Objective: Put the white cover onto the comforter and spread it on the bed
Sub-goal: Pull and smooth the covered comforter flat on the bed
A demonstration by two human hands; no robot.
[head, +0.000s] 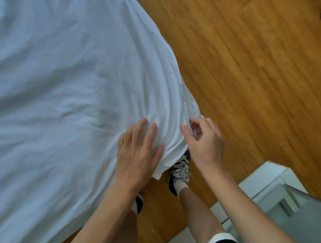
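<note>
Head view: my left hand point(139, 151) presses flat on the soft, light white cover point(57, 84) at lower centre; my right hand point(203, 140) pinches its limp corner, the best hold.

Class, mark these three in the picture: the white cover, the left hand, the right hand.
white cover point(52, 91): head view, on its wrinkled top surface.
left hand point(137, 153): head view, back of the hand, fingers flat on the cover.
right hand point(204, 140): head view, back of the hand, at the cover's corner.

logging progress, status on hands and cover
Left hand flat on the cover, fingers straight. Right hand pinching the corner. Cover spread over bed, corner hanging over shoe. Nothing in the way.
</note>
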